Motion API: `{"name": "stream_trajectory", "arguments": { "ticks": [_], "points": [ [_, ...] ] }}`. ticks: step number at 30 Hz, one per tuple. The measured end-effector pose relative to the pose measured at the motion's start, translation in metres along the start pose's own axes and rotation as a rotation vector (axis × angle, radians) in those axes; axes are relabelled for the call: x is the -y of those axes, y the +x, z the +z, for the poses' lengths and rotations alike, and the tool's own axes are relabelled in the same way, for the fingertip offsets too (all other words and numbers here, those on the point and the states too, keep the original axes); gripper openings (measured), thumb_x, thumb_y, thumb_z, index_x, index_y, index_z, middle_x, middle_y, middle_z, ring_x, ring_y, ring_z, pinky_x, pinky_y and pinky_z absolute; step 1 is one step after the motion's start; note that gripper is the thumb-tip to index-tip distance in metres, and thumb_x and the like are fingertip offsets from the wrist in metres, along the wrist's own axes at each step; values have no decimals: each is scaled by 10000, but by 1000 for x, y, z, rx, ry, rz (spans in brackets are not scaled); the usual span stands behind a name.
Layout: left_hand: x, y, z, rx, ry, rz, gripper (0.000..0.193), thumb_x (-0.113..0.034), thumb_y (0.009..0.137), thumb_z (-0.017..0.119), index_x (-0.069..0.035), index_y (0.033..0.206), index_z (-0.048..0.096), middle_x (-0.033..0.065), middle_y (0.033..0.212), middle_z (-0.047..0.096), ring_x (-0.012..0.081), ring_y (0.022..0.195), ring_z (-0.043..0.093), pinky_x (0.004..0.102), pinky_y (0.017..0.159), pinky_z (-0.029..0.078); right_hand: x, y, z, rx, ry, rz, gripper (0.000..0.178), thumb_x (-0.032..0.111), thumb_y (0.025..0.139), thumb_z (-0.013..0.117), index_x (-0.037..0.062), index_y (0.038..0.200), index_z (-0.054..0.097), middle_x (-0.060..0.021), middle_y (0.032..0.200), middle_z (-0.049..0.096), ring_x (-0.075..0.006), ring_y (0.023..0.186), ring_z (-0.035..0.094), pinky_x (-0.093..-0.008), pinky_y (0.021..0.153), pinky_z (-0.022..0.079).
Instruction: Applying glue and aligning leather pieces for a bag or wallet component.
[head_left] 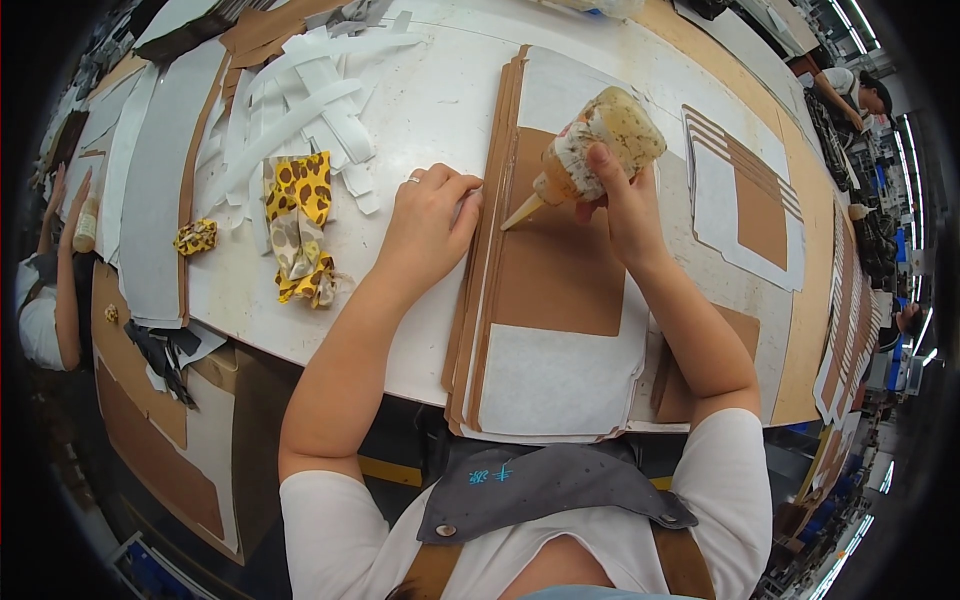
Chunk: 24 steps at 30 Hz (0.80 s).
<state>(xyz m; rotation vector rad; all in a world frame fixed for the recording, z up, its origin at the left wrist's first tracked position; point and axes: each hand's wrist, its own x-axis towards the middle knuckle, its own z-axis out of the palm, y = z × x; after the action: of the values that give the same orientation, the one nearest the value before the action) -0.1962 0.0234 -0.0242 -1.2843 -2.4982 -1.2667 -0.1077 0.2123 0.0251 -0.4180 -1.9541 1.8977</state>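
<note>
From the head view, the right hand (622,200) is wrapped around a glue bottle (590,150), fingers clamped on its soft body, the bottle tilted nozzle-down to the left so that its tan tip sits on or just above the brown panel of the top card (560,280). That card lies on a fanned stack (470,300) of like brown-and-white cards, which stands at the near edge of the white table (420,110), right before the person. The left hand (432,225) rests palm-down just beside the nozzle, on the stepped left edges of the stack, its fingers curled together and pressing there, holding nothing; a ring shows on one finger. To the left of that hand, a leopard-print cloth (300,220) lies crumpled on the table, with a smaller scrap of the same print (196,237) farther left. Behind the cloth, a heap of white strips (300,100) spreads across the table. To the right of the stack, another set of cards (745,200) lies well apart. At the far left, another person's arm (68,300) shows beside the table.
</note>
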Motion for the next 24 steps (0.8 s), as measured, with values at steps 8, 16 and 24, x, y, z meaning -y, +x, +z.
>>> {"name": "stream_trajectory", "arguments": {
  "ticks": [8,16,24],
  "points": [
    [0,-1,-1,11,-7,-6,165,-102,852,536,-15,965,621,114,873,577,277,836,524,360,735,416,3,-44,2,96,56,193,484,354,823,648,11,1122,482,-77,939,600,-129,750,614,-207,433,482],
    [1,0,0,11,-10,1,179,-114,860,527,-7,972,618,128,880,578,275,833,538,353,743,427,3,-58,0,192,437,437,487,366,835,616,33,1151,453,-62,949,597,-131,723,614,-225,375,453],
    [5,2,1,-39,-60,-28,168,-85,858,526,3,969,617,124,868,589,246,805,556,329,718,442,3,29,-17,-103,88,-70,483,437,861,574,31,1106,483,-85,852,602,-141,596,595,-243,458,494]
  ]
}}
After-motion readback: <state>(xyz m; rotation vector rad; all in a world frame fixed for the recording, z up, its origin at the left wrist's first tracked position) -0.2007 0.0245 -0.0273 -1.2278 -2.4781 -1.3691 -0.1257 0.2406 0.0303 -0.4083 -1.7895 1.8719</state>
